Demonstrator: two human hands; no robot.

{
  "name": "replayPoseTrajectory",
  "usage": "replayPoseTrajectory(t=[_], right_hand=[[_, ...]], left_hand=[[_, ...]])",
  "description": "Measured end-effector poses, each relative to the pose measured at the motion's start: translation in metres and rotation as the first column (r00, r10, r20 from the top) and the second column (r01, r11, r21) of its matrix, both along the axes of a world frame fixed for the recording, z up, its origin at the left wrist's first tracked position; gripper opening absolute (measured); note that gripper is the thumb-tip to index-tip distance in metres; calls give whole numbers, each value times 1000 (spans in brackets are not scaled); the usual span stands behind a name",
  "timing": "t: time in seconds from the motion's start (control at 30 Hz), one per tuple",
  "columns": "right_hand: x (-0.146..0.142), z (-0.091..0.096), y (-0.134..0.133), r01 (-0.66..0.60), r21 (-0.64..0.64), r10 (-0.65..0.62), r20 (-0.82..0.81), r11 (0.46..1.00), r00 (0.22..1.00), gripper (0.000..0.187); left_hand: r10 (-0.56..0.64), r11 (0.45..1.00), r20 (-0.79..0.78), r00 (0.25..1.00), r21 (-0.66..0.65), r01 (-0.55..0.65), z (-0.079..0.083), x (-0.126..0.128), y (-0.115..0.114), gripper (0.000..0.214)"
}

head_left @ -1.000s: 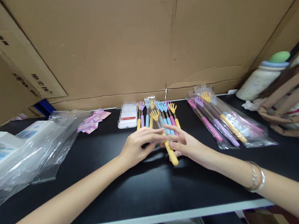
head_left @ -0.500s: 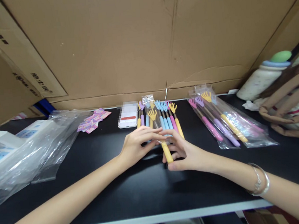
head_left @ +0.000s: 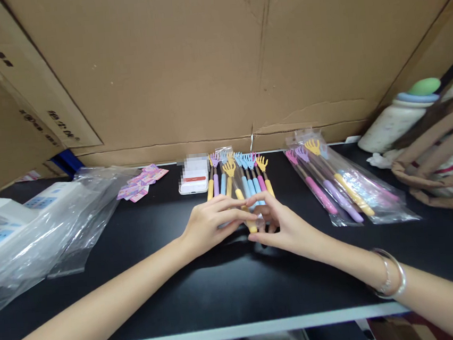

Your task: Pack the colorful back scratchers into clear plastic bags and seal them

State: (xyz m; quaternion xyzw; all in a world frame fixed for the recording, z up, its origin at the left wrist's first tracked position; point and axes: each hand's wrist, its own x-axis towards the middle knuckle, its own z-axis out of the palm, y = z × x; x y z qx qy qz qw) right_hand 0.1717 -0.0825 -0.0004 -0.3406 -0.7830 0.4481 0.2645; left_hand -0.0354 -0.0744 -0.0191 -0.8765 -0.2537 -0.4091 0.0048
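My left hand (head_left: 211, 219) and right hand (head_left: 281, 215) pinch a yellow scratcher (head_left: 239, 194) at centre, head towards eleven, clear film (head_left: 261, 223) by its handle; it looks half-done. At two, bagged scratchers (head_left: 335, 193) look finished; at twelve, other scratchers (head_left: 245, 186) mostly seem unbagged.

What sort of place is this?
Probably a small packing station: claw-tipped sticks lie lined up on a black table, clear plastic lies at left, and cardboard stands behind.
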Motion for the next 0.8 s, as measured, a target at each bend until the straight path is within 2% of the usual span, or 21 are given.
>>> replayPoseTrajectory(t=[0.17,0.33,0.47,0.67,0.8], right_hand=[[5,-2,3,67,293,-139,231,954,963,27],[8,-2,4,97,477,-284,339,874,897,24],[8,-1,5,97,514,-314,354,852,881,23],[8,-1,5,87,488,-291,360,868,886,28],[8,-1,5,74,477,-279,376,876,884,29]], left_hand=[[22,998,-63,998,64,-18,2,1,-3,21],[13,994,-70,997,106,-5,2,1,-5,21],[0,992,-73,997,127,9,2,2,-6,22],[-82,988,-101,991,125,95,3,3,-8,19],[-92,983,-115,989,147,108,3,4,-8,19]])
